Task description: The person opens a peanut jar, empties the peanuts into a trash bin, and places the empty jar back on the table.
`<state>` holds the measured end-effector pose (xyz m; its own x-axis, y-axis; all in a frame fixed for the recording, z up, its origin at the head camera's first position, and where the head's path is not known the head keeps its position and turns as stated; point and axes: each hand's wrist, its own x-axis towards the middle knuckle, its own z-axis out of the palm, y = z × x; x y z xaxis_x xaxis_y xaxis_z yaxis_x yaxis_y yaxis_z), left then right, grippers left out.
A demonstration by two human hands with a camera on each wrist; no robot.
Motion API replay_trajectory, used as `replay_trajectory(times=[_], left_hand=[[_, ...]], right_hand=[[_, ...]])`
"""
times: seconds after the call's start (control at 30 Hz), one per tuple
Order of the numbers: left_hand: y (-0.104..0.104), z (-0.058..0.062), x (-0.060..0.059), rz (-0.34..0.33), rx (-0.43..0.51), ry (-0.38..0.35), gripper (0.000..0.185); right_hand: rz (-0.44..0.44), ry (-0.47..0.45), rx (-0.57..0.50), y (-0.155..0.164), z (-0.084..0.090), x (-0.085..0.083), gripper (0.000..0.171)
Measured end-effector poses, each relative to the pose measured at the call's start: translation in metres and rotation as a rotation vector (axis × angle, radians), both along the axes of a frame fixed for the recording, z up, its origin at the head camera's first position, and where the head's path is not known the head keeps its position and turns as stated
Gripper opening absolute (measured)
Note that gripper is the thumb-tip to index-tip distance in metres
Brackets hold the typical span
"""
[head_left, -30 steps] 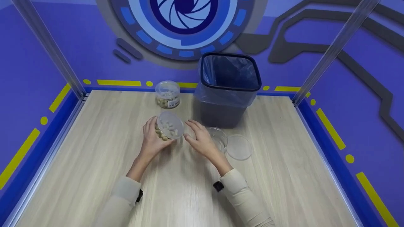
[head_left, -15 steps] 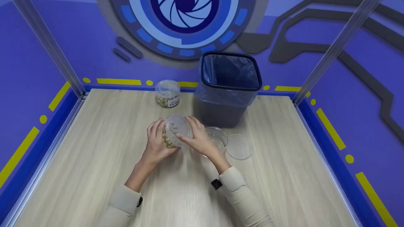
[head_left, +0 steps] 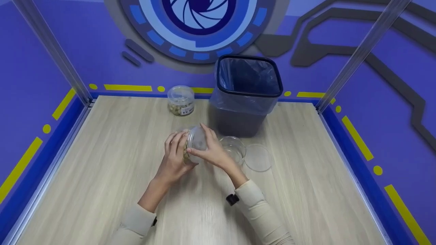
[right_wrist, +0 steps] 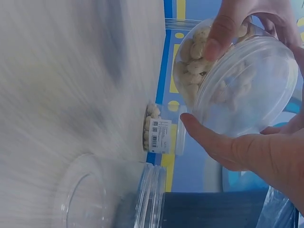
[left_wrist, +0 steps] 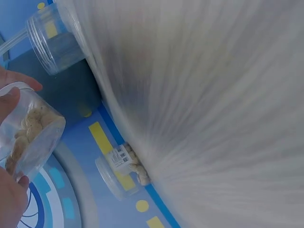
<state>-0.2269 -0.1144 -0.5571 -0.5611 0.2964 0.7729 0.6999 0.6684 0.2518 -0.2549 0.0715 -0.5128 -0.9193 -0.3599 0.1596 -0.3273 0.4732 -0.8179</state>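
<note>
The left hand (head_left: 174, 159) has its fingers curled round the clear jar (right_wrist: 190, 71), tilted above the table (head_left: 102, 170), and the right hand (head_left: 215, 151) spans its lid (right_wrist: 251, 88) with widely spread, gripping fingers, so an even twist seems best.

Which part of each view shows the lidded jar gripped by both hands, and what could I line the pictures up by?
Head: lidded jar just left of and below centre.
Left wrist: lidded jar at the left edge, about mid-height.
Right wrist: lidded jar at upper right.
Shared landmark: the standing labelled jar, visible in all three.
</note>
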Motion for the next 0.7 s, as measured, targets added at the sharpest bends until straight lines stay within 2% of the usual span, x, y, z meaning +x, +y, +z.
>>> replay_trajectory(times=[0.17,0.3,0.37,0.53,0.7], left_hand=[[0.002,0.0,0.003,0.032,-0.071,-0.077,0.116],[0.002,-0.001,0.005,0.032,-0.104,-0.159,0.125],[0.001,-0.002,0.006,0.03,-0.109,-0.174,0.125],[-0.001,-0.004,0.007,0.05,-0.127,-0.155,0.119],[-0.002,-0.002,0.005,0.084,-0.134,-0.134,0.111]], right_hand=[[-0.023,0.029,0.012,0.001,-0.004,0.001,0.105],[0.005,0.044,0.041,0.002,-0.009,0.004,0.105],[0.029,0.039,0.044,0.003,-0.012,0.005,0.105],[0.057,0.031,0.032,0.003,-0.016,0.006,0.105],[0.048,0.058,0.039,0.0,-0.015,0.006,0.106]])
